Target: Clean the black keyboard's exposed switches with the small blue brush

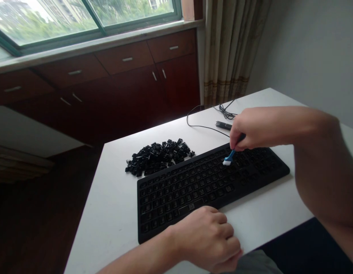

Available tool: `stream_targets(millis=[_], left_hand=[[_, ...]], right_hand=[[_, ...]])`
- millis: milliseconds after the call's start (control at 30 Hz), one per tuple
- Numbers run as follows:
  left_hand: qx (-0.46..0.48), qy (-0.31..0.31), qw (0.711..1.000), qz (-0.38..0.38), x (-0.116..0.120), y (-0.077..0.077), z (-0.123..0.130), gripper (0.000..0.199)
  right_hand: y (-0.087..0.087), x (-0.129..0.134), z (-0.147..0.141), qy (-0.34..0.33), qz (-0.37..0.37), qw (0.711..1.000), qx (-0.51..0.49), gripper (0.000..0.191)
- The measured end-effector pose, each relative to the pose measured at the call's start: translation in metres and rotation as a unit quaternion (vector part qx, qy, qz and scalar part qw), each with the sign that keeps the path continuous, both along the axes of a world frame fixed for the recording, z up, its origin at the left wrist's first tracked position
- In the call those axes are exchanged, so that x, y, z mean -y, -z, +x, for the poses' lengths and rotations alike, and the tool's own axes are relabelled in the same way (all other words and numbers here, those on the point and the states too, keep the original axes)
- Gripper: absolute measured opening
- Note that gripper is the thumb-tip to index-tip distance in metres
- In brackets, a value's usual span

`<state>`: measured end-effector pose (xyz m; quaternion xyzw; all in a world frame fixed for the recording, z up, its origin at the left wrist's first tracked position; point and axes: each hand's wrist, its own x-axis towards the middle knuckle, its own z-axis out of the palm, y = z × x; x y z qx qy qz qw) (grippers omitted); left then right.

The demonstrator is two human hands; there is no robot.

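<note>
The right hand (239,129) grips a blue-handled brush (229,156) with its white bristles down among the bare switches of a keycap-less black keyboard (193,186), the left hand (206,239) rests at the keyboard's near edge, and a heap of black keycaps (156,158) lies just beyond on the white tabletop (108,213).

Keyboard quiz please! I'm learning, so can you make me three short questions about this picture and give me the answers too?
1. Which hand holds the small blue brush: the left hand or the right hand?
2. True or false: the loose black keycaps are sitting on top of the black keyboard.
3. What is the left hand resting on?

Key:
1. The right hand.
2. False. They lie beside it, on the white table.
3. The front edge of the black keyboard.
</note>
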<state>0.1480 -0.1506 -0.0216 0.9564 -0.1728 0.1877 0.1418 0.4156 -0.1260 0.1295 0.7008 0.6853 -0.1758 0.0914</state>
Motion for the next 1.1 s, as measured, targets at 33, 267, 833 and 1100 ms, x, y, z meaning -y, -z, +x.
stream_targets(millis=[33,267,833,1100], left_hand=[[0.000,0.000,1.000,0.001,0.000,0.000,0.000,0.032],[-0.030,0.007,0.999,0.018,0.000,-0.002,0.000,0.033],[-0.002,0.003,1.000,-0.002,0.000,0.000,0.000,0.031],[-0.016,0.002,1.000,0.005,0.000,0.000,0.000,0.032]], right_hand=[[0.001,-0.001,-0.002,0.009,-0.021,1.000,0.007,0.015],[-0.010,-0.003,-0.011,0.092,0.092,0.986,0.107,0.018],[0.001,-0.008,0.003,0.012,-0.059,0.998,0.009,0.013],[0.004,-0.007,-0.004,0.011,-0.078,0.997,0.018,0.019]])
